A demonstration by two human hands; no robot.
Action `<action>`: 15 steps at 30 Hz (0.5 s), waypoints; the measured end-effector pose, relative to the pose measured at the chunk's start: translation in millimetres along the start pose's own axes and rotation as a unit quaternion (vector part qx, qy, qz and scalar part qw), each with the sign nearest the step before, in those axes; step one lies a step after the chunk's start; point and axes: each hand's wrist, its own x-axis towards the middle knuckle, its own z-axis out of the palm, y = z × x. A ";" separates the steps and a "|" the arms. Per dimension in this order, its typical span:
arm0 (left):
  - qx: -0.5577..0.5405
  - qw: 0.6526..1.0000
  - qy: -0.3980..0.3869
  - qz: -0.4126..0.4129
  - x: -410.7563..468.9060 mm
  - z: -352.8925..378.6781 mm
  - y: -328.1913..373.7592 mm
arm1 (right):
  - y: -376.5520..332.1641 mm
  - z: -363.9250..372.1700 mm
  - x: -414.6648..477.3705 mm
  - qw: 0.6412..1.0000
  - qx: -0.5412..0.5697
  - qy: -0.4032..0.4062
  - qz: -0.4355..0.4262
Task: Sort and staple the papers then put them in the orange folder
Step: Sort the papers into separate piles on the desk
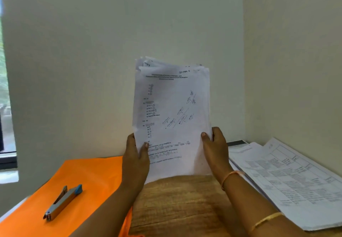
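Note:
I hold a stack of printed white papers [172, 111] upright above the wooden table [181, 199], its lower edge near the tabletop. My left hand [136, 160] grips the stack's lower left edge, thumb on the front sheet. My right hand [215, 149] grips the lower right edge the same way. The sheets are unevenly aligned at the top. The orange folder [77, 181] lies flat on the left of the table. On it rests a grey stapler with a blue end [63, 202].
A second pile of printed sheets with tables [288, 179] lies at the right, against the corner walls. A window [5, 88] is at the far left. Bare wood shows between the folder and the right pile.

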 end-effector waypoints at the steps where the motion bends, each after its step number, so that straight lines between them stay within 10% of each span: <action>1: -0.004 1.000 -0.006 -0.007 -0.4 0.2 -1.0 | -1.1 -0.7 -1.4 1.000 0.012 -0.002 0.005; 15: 0.015 0.999 -0.027 -0.025 -0.5 -1.4 -8.6 | 1.4 -0.9 -6.7 0.998 0.021 -0.031 0.045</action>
